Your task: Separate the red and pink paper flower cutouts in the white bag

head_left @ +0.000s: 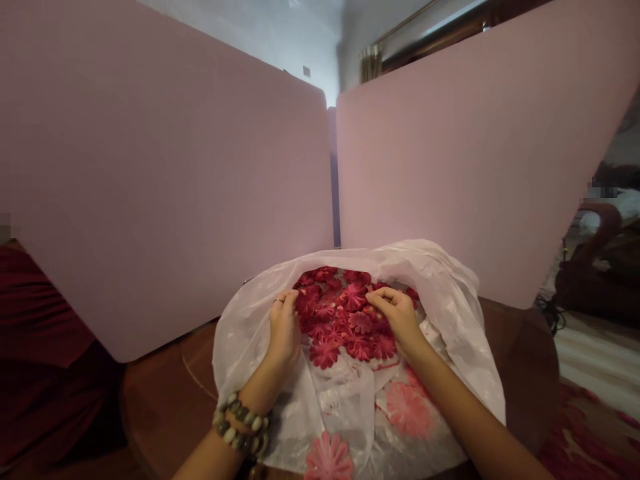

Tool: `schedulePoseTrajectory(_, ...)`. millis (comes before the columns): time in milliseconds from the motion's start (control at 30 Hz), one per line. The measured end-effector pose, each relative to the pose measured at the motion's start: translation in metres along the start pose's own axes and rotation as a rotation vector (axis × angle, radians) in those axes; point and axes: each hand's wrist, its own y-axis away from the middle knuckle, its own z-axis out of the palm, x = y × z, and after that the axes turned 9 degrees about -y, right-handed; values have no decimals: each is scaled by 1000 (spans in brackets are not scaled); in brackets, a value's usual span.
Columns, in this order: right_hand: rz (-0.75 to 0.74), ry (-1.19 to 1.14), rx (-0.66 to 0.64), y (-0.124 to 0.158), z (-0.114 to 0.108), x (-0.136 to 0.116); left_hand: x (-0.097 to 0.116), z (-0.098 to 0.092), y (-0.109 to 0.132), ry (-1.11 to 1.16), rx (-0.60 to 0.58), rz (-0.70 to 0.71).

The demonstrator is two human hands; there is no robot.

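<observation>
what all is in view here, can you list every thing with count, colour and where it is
flower-shaped pieces: many, too piled to count, deep red, inside the bag
paler flower-shaped pieces: two, pinkish red, bag's near side
plastic bag: one, translucent white, on the table
round table: one, brown, under the bag
large panels: two, pink, behind the bag
curtain: one visible part, beige, above the right panel
wall: pale, behind the panels
cloth: one, dark red, far left
cables: count unclear, black, right of the table
rug: one, red patterned, floor lower right
beaded bracelets: count unclear, green and cream, left wrist
left hand: one, bag's left side
right hand: one, over the red pieces
</observation>
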Motion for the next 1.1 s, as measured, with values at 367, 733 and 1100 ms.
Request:
schedulePoseTrajectory(367,-34,103,-226,3,7,8,7,15,27,-244,-464,53)
schedulePoseTrajectory(733,47,-29,-338,7,7,7,6,17,31,-239,-499,39)
schedulePoseTrajectory(1100,81,-81,-328,7,9,3,11,17,32,-244,-471,45)
